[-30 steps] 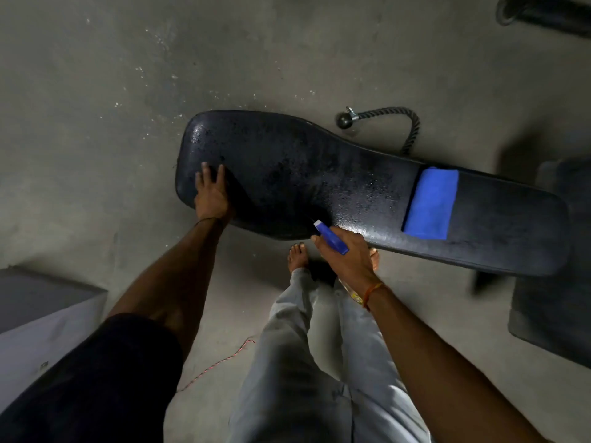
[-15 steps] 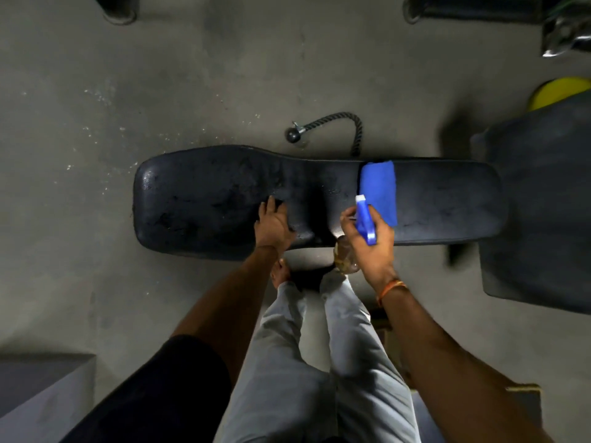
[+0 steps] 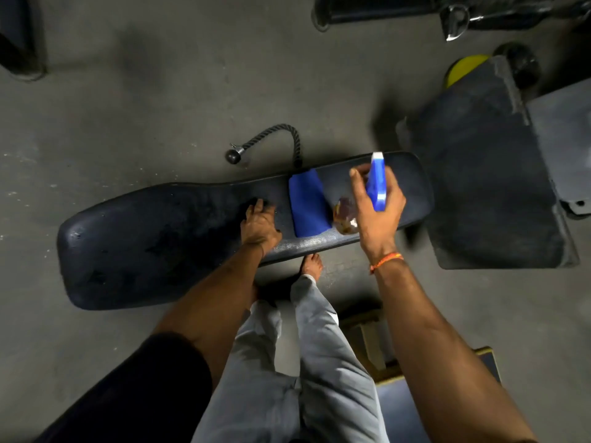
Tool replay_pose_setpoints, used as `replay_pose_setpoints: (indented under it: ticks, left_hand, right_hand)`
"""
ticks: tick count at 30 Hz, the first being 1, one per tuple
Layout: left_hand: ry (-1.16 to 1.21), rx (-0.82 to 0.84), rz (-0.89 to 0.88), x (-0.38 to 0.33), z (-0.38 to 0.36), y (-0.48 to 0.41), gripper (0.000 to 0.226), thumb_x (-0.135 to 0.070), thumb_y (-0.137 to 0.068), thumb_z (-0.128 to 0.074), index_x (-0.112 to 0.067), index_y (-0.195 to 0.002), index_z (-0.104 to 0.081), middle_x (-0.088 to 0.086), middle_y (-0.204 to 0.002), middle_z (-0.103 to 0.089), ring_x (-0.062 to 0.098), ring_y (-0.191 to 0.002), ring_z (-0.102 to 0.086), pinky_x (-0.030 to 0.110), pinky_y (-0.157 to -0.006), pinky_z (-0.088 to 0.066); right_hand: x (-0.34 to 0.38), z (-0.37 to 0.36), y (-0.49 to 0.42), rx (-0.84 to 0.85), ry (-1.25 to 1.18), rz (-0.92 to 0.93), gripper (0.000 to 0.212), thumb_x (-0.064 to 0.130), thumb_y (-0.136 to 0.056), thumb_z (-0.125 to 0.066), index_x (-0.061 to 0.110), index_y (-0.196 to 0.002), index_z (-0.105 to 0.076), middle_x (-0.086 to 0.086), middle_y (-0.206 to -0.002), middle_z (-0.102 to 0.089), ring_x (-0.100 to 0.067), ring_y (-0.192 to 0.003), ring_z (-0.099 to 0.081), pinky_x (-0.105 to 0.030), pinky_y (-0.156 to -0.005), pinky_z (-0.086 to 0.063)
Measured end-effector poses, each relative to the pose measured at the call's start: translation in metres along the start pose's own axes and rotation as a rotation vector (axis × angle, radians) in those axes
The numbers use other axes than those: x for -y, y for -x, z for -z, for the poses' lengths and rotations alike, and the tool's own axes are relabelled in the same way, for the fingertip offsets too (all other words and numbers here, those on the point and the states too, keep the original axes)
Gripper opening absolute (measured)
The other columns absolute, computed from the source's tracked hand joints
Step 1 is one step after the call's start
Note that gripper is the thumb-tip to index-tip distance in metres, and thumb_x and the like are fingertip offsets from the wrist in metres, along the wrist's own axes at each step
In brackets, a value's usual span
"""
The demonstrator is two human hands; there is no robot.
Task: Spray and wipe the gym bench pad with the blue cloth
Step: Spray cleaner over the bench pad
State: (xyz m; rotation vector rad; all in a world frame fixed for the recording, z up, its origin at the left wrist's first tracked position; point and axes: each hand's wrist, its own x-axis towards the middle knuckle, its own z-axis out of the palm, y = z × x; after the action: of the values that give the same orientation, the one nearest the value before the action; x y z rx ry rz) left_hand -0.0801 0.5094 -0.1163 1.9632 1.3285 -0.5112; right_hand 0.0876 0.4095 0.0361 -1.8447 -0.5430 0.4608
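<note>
The long black gym bench pad (image 3: 153, 244) lies across the floor, its wide end at the left. A folded blue cloth (image 3: 308, 203) rests flat on the pad's narrow right part. My left hand (image 3: 259, 227) is pressed flat on the pad just left of the cloth, holding nothing. My right hand (image 3: 379, 212) hovers over the pad's right end, gripping a spray bottle (image 3: 376, 183) with a blue trigger head; its clear body shows below my fingers, right of the cloth.
A black rope handle (image 3: 287, 135) lies on the concrete behind the pad. A second dark pad (image 3: 486, 193) sits right of the bench, with a yellow object (image 3: 463, 67) behind it. Machine frames stand at the top. My bare feet are against the pad's near edge.
My right hand has carried the spray bottle rightward past the cloth, over the pad's right end. My left hand slid right along the pad. The view shifted right.
</note>
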Motion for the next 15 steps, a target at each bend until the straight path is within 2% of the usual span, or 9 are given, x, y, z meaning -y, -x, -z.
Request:
replay_pose_setpoints:
  ticks: [3,7,9,11,12,13,15]
  left_hand:
    - [-0.091,0.027,0.036,0.003,-0.002,-0.01,0.087,-0.03,-0.086,-0.076,-0.026,-0.159,-0.028,0.003,-0.171,-0.001,0.034,-0.157,-0.003,0.061,-0.118,-0.029]
    - [-0.211,0.136,0.145,0.012,-0.008,-0.024,0.116,-0.04,-0.082,-0.081,-0.032,-0.162,0.002,0.003,-0.168,0.024,0.04,-0.156,0.012,0.074,-0.115,-0.018]
    - [-0.25,0.148,0.168,0.015,-0.015,-0.026,0.125,-0.04,-0.079,-0.084,-0.034,-0.16,0.012,0.004,-0.166,0.03,0.044,-0.154,0.015,0.076,-0.113,-0.019]
    - [-0.248,0.12,0.163,0.015,-0.023,-0.027,0.129,-0.035,-0.078,-0.085,-0.032,-0.161,0.014,0.005,-0.165,0.032,0.045,-0.154,0.016,0.076,-0.113,-0.023]
    - [-0.24,0.106,0.157,0.015,-0.025,-0.028,0.13,-0.033,-0.077,-0.086,-0.032,-0.161,0.013,0.005,-0.165,0.032,0.046,-0.153,0.016,0.075,-0.113,-0.024]
    - [-0.234,0.101,0.151,0.015,-0.025,-0.027,0.13,-0.032,-0.077,-0.086,-0.032,-0.161,0.012,0.005,-0.166,0.031,0.046,-0.153,0.016,0.075,-0.113,-0.024]
    - [-0.223,0.101,0.148,0.016,-0.024,-0.028,0.129,-0.031,-0.076,-0.087,-0.032,-0.162,0.011,0.004,-0.166,0.029,0.046,-0.154,0.015,0.075,-0.113,-0.024]
  right_hand:
    - [-0.014,-0.002,-0.025,-0.031,0.006,-0.023,0.015,0.022,-0.096,-0.077,0.013,-0.091,-0.067,0.016,-0.073,-0.06,0.001,-0.067,-0.052,-0.024,-0.071,-0.048]
    - [-0.04,-0.009,-0.046,-0.068,-0.005,-0.09,0.024,0.03,-0.093,-0.079,0.01,-0.101,-0.069,0.011,-0.085,-0.067,-0.005,-0.077,-0.059,-0.042,-0.083,-0.055]
    - [-0.058,-0.01,-0.047,-0.048,0.032,-0.131,0.024,0.031,-0.093,-0.079,0.014,-0.108,-0.07,0.008,-0.095,-0.071,-0.006,-0.086,-0.065,-0.044,-0.092,-0.057]
    - [-0.076,-0.01,-0.045,-0.013,0.061,-0.178,0.025,0.032,-0.092,-0.079,0.025,-0.114,-0.069,0.008,-0.107,-0.075,-0.006,-0.097,-0.07,-0.047,-0.096,-0.057]
    - [-0.08,-0.01,-0.043,-0.007,0.067,-0.206,0.029,0.032,-0.091,-0.08,0.029,-0.117,-0.068,0.009,-0.109,-0.075,-0.004,-0.098,-0.071,-0.046,-0.094,-0.058]
    - [-0.083,-0.009,-0.041,-0.003,0.055,-0.239,0.032,0.026,-0.091,-0.08,0.027,-0.12,-0.067,0.01,-0.107,-0.074,0.002,-0.095,-0.069,-0.038,-0.088,-0.06]
    - [-0.091,-0.008,-0.038,0.002,-0.011,-0.304,0.037,0.003,-0.093,-0.077,0.008,-0.127,-0.063,0.011,-0.097,-0.066,0.013,-0.082,-0.066,-0.014,-0.075,-0.054]
